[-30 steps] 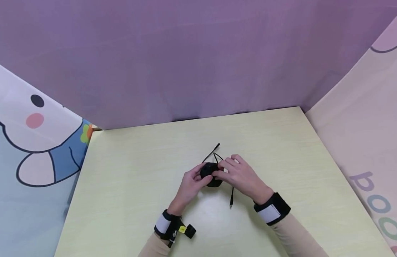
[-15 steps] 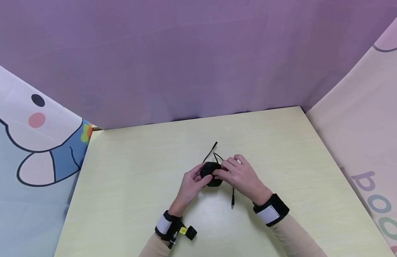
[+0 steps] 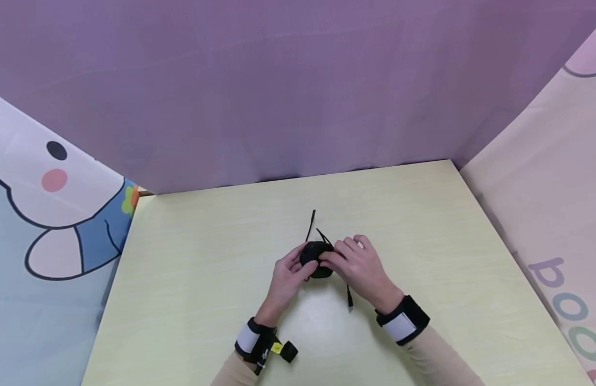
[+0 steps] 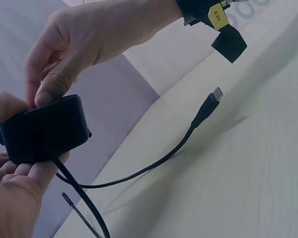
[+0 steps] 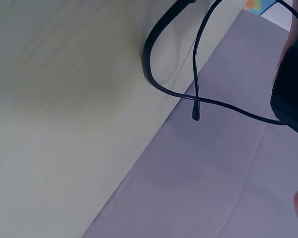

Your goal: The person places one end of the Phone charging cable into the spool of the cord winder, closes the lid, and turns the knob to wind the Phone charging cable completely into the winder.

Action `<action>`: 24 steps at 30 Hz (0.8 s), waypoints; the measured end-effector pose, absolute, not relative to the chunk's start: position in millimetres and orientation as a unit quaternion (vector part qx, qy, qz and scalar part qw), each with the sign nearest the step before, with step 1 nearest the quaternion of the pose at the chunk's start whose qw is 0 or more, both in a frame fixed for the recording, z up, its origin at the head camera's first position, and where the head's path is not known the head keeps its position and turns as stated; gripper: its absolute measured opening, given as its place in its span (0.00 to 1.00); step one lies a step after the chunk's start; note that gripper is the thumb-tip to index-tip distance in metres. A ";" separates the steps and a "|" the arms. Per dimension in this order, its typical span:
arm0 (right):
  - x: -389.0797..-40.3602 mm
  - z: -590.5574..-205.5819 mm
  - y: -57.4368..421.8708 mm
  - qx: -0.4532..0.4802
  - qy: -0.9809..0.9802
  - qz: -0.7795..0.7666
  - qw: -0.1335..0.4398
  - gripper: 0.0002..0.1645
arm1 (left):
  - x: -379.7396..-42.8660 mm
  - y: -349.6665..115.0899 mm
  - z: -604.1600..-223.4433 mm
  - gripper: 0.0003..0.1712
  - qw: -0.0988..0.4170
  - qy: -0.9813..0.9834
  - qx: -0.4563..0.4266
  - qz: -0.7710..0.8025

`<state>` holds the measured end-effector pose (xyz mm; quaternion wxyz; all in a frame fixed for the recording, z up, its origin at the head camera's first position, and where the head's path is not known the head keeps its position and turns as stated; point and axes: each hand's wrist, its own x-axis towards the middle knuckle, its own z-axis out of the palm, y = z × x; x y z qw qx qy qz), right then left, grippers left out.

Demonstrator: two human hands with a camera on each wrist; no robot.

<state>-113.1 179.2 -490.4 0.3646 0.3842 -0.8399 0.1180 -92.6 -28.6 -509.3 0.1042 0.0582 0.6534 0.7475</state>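
In the head view, a small black box (image 3: 317, 259) with thin black cables is held between both hands over the table. My left hand (image 3: 287, 280) grips its left side, thumb on the near face; the left wrist view shows left fingers (image 4: 26, 171) under the box. My right hand (image 3: 362, 268) pinches the box's right edge, with the thumb pressed on top of it. One cable ends in a plug (image 4: 207, 107) with a metal tip, hanging toward me. Another slim cable end (image 3: 313, 215) points away from me, and a cable loop (image 5: 195, 96) crosses the right wrist view.
Beneath the hands is a pale wooden table (image 3: 206, 241). A purple cloth wall (image 3: 298, 96) stands along its far edge, with printed panels at left (image 3: 81, 214) and right (image 3: 544, 187). Both wrists wear black straps; a small camera (image 3: 289, 351) juts from the left one.
The far cable end has swung left, and the cable loop has shifted with it. The box has moved slightly away from me. Both hands keep their hold, the right wrist shifting a little left.
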 end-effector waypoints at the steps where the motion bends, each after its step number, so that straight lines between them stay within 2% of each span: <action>1: -112.8 -490.8 178.6 0.381 -0.841 0.119 0.366 0.20 | -92.6 -28.6 -509.9 0.33 0.103 0.653 0.057 0.748; 24: -106.4 -493.3 166.3 0.340 -0.847 0.166 0.372 0.18 | -91.4 -26.5 -509.2 0.34 0.084 0.632 0.041 0.769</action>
